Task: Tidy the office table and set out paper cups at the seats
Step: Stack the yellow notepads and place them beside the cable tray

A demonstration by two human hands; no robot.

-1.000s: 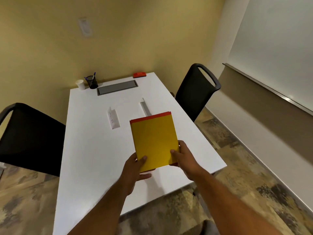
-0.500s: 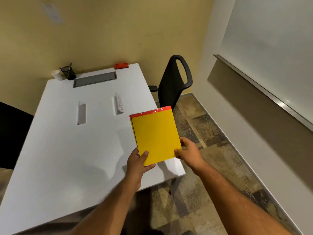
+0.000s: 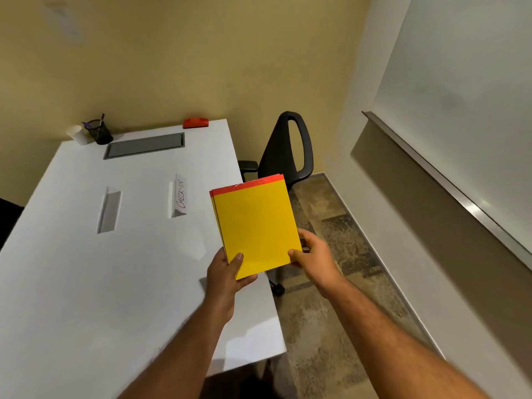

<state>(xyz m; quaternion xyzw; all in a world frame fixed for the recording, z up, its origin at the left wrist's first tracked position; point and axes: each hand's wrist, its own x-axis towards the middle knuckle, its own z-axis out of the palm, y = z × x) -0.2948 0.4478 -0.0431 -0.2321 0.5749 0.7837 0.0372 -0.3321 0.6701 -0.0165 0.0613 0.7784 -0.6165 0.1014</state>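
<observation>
A stack of yellow notepads with red top bindings [image 3: 254,226] is held in the air over the right edge of the white table [image 3: 86,283]. My left hand [image 3: 227,276] grips its lower left corner, thumb on top. My right hand [image 3: 312,256] pinches its lower right corner. A white paper cup [image 3: 77,134] stands at the table's far left corner, beside a black mesh pen holder [image 3: 99,132].
Two folded white name tents, one blank [image 3: 109,210] and one reading CHECK-IN [image 3: 180,195], stand mid-table. A grey cable hatch [image 3: 144,145] and a red eraser [image 3: 195,122] lie at the far end. A black chair [image 3: 288,154] stands at the right side, a whiteboard [image 3: 460,96] on the right wall.
The view has swung right and I have shifted along the table's right side. The notepads, still in both hands, now hang over the table's right edge instead of its middle.
</observation>
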